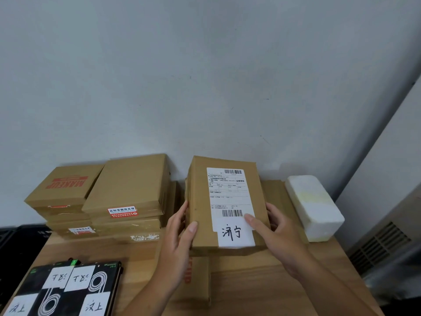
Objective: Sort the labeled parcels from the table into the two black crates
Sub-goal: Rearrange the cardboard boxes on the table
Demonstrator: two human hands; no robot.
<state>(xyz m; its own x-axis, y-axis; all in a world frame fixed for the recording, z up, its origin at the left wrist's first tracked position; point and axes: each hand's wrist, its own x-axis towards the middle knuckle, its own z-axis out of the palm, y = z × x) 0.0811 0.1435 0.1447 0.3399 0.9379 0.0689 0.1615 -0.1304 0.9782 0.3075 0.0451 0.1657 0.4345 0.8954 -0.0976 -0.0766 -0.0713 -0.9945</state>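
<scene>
A brown cardboard parcel (200,197) with a white shipping label and a handwritten white tag is held above the wooden table (262,283), right of centre. My left hand (180,238) grips its left edge, thumb on top. My right hand (273,231) grips its right edge, thumb pressing the tag. Stacked brown parcels (129,185) stand at the back left against the wall. A black crate (20,238) shows partly at the left edge, beyond the table. Another flat parcel (198,279) lies under my left wrist.
A white foam block (314,206) lies at the table's back right corner. A black board (68,290) with several handwritten white tags sits at the front left. A grey vented unit (382,242) stands right of the table. The wall is directly behind.
</scene>
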